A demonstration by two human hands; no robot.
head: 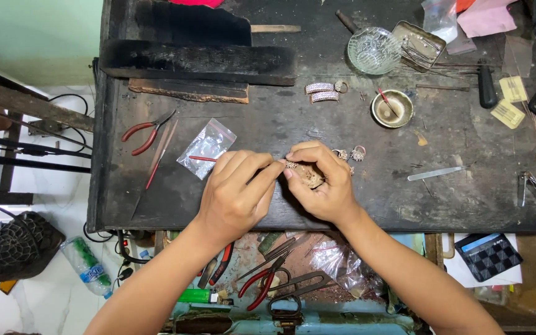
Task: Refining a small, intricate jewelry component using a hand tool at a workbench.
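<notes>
Both hands meet over the middle of a dark, worn workbench (268, 124). My left hand (237, 192) pinches a thin red-handled tool (202, 159) whose tip points toward a small sparkling jewellery piece (291, 164). My right hand (321, 183) holds that piece between thumb and forefinger, over a small wooden block (310, 177) in its grip. Two more small stone-set rings (350, 153) lie just right of the right hand.
Red-handled pliers (147, 131) and a clear plastic bag (207, 147) lie left. A glass bowl (374, 50), metal tin (418, 44), small ceramic dish (392, 108), bracelets (324, 92) and tweezers (435, 174) lie behind and right. An open drawer (280, 279) below holds pliers and scissors.
</notes>
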